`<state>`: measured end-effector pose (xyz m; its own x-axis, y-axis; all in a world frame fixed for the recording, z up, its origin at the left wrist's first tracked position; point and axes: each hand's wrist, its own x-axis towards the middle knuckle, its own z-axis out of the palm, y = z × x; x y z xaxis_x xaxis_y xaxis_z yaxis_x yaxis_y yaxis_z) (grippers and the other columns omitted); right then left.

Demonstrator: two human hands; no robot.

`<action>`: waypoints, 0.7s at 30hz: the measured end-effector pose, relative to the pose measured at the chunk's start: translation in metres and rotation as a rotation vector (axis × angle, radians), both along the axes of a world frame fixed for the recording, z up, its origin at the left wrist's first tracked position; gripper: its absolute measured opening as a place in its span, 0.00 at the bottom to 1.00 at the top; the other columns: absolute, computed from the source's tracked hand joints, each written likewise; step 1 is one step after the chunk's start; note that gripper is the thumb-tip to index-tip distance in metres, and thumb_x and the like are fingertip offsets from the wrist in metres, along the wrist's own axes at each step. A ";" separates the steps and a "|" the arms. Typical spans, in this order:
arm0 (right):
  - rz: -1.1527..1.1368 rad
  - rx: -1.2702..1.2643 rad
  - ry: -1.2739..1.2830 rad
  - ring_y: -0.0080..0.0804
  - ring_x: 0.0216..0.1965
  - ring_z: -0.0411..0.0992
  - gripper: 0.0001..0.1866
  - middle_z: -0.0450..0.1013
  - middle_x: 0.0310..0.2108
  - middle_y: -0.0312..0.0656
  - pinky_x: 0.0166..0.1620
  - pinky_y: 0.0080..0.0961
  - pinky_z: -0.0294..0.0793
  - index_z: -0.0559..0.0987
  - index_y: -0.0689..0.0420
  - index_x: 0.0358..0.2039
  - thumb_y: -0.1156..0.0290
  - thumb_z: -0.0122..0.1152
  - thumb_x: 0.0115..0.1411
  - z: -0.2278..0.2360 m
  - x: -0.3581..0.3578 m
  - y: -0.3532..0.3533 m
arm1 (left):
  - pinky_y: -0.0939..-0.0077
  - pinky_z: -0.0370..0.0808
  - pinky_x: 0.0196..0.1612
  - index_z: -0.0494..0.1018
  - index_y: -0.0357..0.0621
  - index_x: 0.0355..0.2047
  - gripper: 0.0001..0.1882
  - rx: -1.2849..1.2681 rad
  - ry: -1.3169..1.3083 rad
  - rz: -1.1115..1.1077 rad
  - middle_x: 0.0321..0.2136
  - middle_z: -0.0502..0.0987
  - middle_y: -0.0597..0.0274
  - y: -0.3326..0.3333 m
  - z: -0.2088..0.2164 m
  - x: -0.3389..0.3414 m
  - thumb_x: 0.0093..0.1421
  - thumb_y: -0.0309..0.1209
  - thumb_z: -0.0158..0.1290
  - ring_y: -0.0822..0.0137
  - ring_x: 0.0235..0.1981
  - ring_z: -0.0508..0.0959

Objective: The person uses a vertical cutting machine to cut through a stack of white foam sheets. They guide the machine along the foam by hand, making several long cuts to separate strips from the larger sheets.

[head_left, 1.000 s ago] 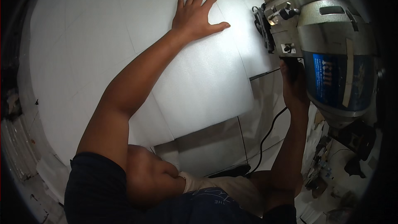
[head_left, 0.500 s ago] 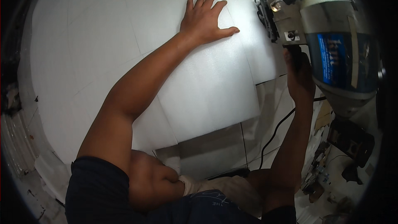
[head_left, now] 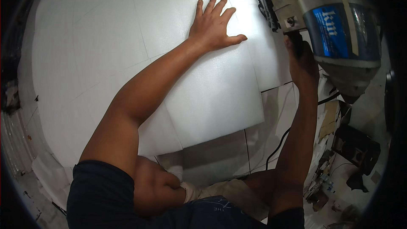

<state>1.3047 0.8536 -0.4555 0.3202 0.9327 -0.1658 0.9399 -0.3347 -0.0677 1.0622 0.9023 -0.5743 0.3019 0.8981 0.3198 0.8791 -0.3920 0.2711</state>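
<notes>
Here's the left hand (head_left: pixel 212 27), palm down on the white foam sheet (head_left: pixel 220 97), fingers spread wide and thumb stuck out to the side. Over on the right, the right hand (head_left: pixel 303 61) wraps around the black handle (head_left: pixel 300 46) of an electric cutting machine (head_left: pixel 328 29); the thumb side shows, but most of the fingers are out of sight behind the grip. The machine stands at the sheet's right-hand side, its top cut off by the upper edge, and its blade can't be made out from up here. Thin lines cross the foam, whose far end runs out of view. Just past its near edge comes the tiled floor (head_left: pixel 275 106), with a black cable (head_left: pixel 277 147) dipping behind the right forearm (head_left: pixel 296 131). Farther right there's a boxy black case (head_left: pixel 355 147); whatever it holds is too dark to tell. Beside it lies small clutter (head_left: pixel 324 186), mostly unreadable. At far left, a shiny bundle (head_left: pixel 19 148) fades into the dark rim.
</notes>
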 end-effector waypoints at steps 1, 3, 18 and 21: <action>-0.001 0.003 0.003 0.58 0.59 0.67 0.48 0.68 0.59 0.57 0.60 0.44 0.66 0.62 0.49 0.65 0.23 0.35 0.58 0.000 0.000 0.003 | 0.40 0.44 0.70 0.66 0.51 0.62 0.50 0.003 0.003 -0.001 0.65 0.60 0.47 -0.001 0.000 0.001 0.48 0.73 0.52 0.45 0.69 0.53; -0.019 -0.059 0.033 0.57 0.58 0.68 0.48 0.70 0.57 0.56 0.60 0.45 0.66 0.63 0.50 0.65 0.24 0.37 0.58 0.003 -0.003 0.009 | 0.39 0.44 0.69 0.66 0.50 0.62 0.50 0.009 0.004 -0.002 0.65 0.60 0.47 -0.001 -0.001 0.001 0.48 0.73 0.52 0.44 0.69 0.53; 0.046 0.176 0.035 0.56 0.46 0.76 0.43 0.77 0.40 0.55 0.48 0.47 0.72 0.74 0.57 0.49 0.26 0.46 0.55 -0.011 -0.004 0.022 | 0.38 0.44 0.69 0.67 0.50 0.61 0.51 -0.009 -0.030 -0.009 0.65 0.61 0.48 -0.004 -0.004 0.004 0.48 0.75 0.50 0.47 0.69 0.54; 0.202 0.127 0.108 0.59 0.44 0.75 0.37 0.77 0.39 0.57 0.47 0.48 0.72 0.73 0.58 0.49 0.35 0.51 0.57 -0.009 0.002 0.015 | 0.39 0.44 0.70 0.68 0.52 0.61 0.50 -0.007 -0.029 0.001 0.65 0.61 0.49 -0.005 -0.003 0.001 0.48 0.75 0.51 0.48 0.69 0.54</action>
